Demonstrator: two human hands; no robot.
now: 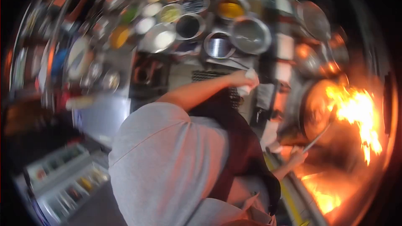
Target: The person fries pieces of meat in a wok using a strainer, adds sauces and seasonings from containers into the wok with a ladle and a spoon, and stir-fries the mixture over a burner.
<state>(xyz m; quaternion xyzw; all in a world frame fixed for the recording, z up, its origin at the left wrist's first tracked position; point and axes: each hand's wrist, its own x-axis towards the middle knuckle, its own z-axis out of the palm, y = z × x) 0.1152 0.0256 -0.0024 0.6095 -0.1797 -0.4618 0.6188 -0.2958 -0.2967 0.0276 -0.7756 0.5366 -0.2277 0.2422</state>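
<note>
My left hand (239,79) is closed around a crumpled white cloth (250,81), the bare forearm stretched out from a grey sleeve. My right hand (298,157) is closed on the end of a long, thin-handled cooking tool (317,137). The tool slants up into a large wok (315,111); its head is too blurred to tell a ladle from a spatula. Tall flames (356,111) rise over the wok's far side. Blur hides the food inside.
More fire (326,199) burns at the lower right of the stove. Beyond the wok stand other metal pans (314,20). Several metal pots, among them a wide pot (250,35), and bowls crowd the counter. Food trays (75,190) lie at the lower left.
</note>
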